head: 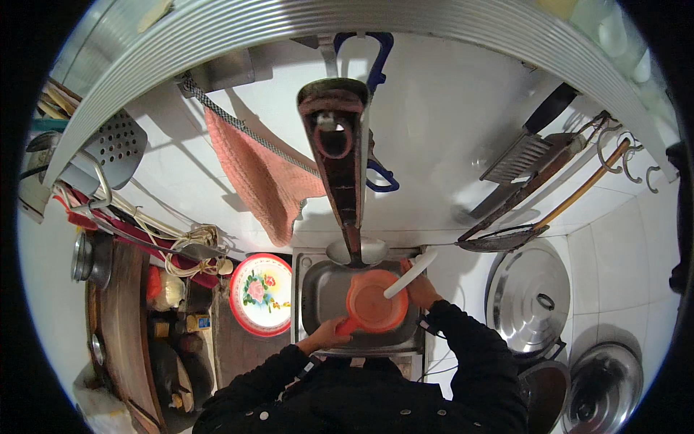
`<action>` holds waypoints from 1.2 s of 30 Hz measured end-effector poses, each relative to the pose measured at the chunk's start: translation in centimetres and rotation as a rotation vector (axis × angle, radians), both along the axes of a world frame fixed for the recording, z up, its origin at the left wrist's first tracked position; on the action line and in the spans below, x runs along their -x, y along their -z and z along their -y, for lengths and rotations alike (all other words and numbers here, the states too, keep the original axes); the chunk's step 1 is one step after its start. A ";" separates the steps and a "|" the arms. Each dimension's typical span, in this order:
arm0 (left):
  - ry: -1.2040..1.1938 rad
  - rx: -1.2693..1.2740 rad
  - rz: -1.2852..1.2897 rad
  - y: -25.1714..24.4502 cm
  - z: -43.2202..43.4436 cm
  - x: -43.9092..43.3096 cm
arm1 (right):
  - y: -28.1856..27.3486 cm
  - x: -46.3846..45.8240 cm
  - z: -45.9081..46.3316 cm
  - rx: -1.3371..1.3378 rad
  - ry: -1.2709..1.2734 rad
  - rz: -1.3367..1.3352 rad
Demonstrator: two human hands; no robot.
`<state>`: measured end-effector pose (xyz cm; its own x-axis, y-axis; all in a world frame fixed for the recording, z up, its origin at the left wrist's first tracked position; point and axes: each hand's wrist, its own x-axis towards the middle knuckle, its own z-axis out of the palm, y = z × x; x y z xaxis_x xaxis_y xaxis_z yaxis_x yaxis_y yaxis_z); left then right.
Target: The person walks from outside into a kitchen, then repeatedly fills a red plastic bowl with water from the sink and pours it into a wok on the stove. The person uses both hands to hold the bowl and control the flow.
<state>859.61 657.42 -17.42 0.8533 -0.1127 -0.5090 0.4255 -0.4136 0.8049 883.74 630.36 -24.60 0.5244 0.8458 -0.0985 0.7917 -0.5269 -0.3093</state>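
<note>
An orange plastic dipper [375,305] is over the stainless steel sink [325,282], its short handle toward the lower left. My left hand [327,334] is closed around that handle. My right hand [420,290] is at the right side of the sink, beside the white curved spout [412,273]; its fingers are partly hidden behind the spout, so what they touch is unclear. The spout's end lies over the dipper.
A floral enamel plate [262,295] lies left of the sink. A pink cloth [265,179], a ladle [347,184], a cleaning brush [520,154] and a strainer [501,238] hang above. Lidded pot [528,298] at right; wooden shelf [122,325] at left.
</note>
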 end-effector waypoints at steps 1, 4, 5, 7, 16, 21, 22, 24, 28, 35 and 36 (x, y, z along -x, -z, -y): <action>0.001 -0.035 0.031 0.1 0.1 0.0 | 0.2 -0.2 -0.2 -0.026 -0.023 0.039; -0.046 -0.013 0.043 0.5 0.3 -0.1 | 1.0 -1.1 -0.8 0.028 -0.019 0.016; -0.053 -0.007 0.032 0.6 0.4 -0.1 | 1.3 -1.3 -1.0 0.008 -0.009 0.002; -0.074 0.004 0.003 0.9 0.5 0.1 | 1.7 -1.9 -1.3 -0.047 -0.017 -0.030; -0.071 -0.025 0.023 1.2 0.7 0.9 | -2.5 -3.1 -2.4 0.314 -0.167 -0.080; -0.091 0.026 -0.036 -0.4 0.9 0.7 | 1.7 -3.7 -2.0 0.440 -0.233 0.216; -0.096 0.050 -0.065 -0.4 1.0 0.7 | 2.6 -3.9 -1.8 0.328 -0.209 0.192; -0.082 0.010 0.009 -0.1 1.1 0.9 | 3.6 -4.3 -1.6 0.254 -0.162 0.053; -0.081 -0.035 0.046 1.0 1.3 1.4 | 3.7 -4.6 -1.8 0.356 -0.224 0.090; -0.081 -0.022 0.015 0.2 1.4 1.5 | 3.1 -5.2 -2.5 0.256 -0.130 -0.138; -0.084 -0.014 -0.024 0.0 1.4 1.5 | 3.1 -5.3 -2.5 0.272 -0.114 -0.175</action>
